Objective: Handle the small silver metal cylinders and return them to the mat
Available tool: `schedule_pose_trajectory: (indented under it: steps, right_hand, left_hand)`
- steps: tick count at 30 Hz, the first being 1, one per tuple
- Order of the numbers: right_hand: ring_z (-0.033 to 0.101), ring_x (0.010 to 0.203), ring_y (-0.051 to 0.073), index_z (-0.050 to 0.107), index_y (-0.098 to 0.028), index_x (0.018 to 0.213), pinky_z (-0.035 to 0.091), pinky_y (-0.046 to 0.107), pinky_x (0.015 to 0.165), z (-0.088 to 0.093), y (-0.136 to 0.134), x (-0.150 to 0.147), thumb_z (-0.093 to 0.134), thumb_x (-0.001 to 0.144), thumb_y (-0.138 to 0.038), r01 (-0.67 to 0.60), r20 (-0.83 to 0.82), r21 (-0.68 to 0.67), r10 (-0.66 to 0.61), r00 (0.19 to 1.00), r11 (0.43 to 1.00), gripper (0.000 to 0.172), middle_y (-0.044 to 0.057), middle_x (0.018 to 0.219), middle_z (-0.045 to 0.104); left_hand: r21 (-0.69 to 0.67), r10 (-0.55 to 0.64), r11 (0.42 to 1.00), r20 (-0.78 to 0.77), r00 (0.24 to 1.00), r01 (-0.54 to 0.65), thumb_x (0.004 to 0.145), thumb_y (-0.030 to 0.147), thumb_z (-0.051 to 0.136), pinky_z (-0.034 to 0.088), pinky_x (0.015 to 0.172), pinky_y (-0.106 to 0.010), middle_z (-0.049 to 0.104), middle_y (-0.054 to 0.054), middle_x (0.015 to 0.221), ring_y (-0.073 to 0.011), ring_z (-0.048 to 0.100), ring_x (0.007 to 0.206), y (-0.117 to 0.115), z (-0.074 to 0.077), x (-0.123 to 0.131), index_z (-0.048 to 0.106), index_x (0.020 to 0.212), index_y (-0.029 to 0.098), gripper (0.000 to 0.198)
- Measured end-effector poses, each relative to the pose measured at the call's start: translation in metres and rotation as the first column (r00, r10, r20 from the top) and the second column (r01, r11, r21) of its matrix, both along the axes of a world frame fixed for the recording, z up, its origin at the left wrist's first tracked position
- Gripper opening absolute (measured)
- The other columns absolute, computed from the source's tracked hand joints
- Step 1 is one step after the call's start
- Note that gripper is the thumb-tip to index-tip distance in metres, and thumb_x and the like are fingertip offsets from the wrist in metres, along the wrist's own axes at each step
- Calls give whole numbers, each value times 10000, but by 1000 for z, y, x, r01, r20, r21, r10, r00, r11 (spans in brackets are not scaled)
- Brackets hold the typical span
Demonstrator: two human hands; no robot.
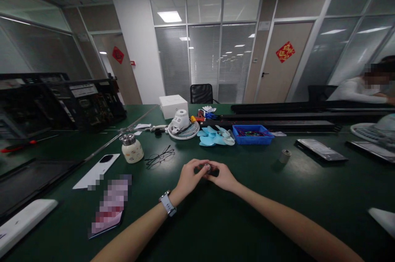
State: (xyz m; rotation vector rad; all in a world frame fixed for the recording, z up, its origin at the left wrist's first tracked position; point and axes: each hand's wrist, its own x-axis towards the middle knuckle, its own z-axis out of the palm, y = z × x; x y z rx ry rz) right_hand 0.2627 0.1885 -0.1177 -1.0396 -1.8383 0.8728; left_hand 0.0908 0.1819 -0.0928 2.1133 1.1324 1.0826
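My left hand [191, 176] and my right hand [223, 176] meet above the middle of the table. Between their fingertips is a small round metal piece [207, 168], mostly covered by the fingers, so its kind is hard to make out. Both hands have fingers and thumbs curled around it. On my left wrist sits a watch [168, 203] with a pale strap. A short metal cylinder [285, 156] stands upright on the table, well to the right of my right hand. Folded-out eyeglasses [160, 157] lie left of my left hand.
The green table [222, 233] holds a cream jar [132, 149], phones at left, a white fan part [182, 126], light blue fan blades [212, 136], a blue bin [253, 135] and a hard drive [321, 149]. A person [358, 87] sits at far right.
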Motion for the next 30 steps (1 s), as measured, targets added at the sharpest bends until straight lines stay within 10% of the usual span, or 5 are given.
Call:
schedule_pose_trajectory:
  steps: [12, 24, 30]
  right_hand:
    - [622, 859, 194, 638, -172, 1134, 489, 338, 802, -7, -4, -1, 709, 699, -266, 80, 7, 19, -80, 997, 997, 452, 57, 982, 695]
    - [629, 927, 191, 619, -214, 1174, 482, 363, 878, -1, -7, -1, 708, 713, -272, 64, 1, -41, -64, 998, 997, 472, 48, 1049, 689]
    - [634, 958, 211, 613, -213, 1181, 483, 400, 893, 14, -13, 64, 696, 719, -360, 225, 34, 2, -225, 974, 974, 492, 55, 1082, 684]
  left_hand:
    - [46, 95, 994, 49, 994, -97, 831, 417, 595, 466, 783, -304, 670, -43, 921, -186, 606, 868, 19, -1, -11, 750, 924, 248, 248]
    - [23, 237, 969, -357, 904, -245, 775, 544, 584, 384, 796, -366, 649, -58, 907, -246, 502, 900, 26, -36, -59, 744, 984, 312, 351]
    - [-4, 272, 961, -176, 946, -277, 845, 498, 485, 422, 798, -352, 653, -64, 911, -224, 556, 873, 24, -35, -63, 625, 1218, 231, 480]
